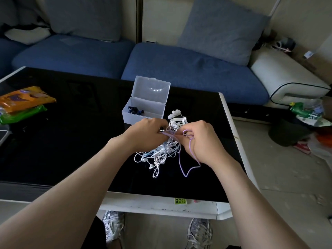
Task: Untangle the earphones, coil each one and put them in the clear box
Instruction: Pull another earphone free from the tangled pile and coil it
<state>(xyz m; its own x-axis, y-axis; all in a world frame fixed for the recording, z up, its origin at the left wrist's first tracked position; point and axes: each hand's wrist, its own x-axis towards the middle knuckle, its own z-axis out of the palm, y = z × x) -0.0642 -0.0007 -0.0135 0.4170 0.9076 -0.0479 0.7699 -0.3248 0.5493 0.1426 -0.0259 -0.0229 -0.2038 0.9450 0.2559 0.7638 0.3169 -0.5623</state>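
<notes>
A tangle of white earphone cables (158,155) lies on the black table (71,141), lifted at its top by both hands. My left hand (145,135) grips the top of the bundle together with a purple cable. My right hand (201,141) pinches that purple earphone cable (186,164), which loops down past my wrist onto the table. The clear box (143,112) stands open just behind my hands, lid upright, with a coiled dark blue earphone (134,110) inside. More white earphones (177,116) lie right of the box.
Orange and green snack packets (23,103) lie at the table's left. A blue sofa (179,69) runs behind the table. Clutter and bags (309,115) sit on the floor at the right. My shoes (199,232) show below the table's near edge.
</notes>
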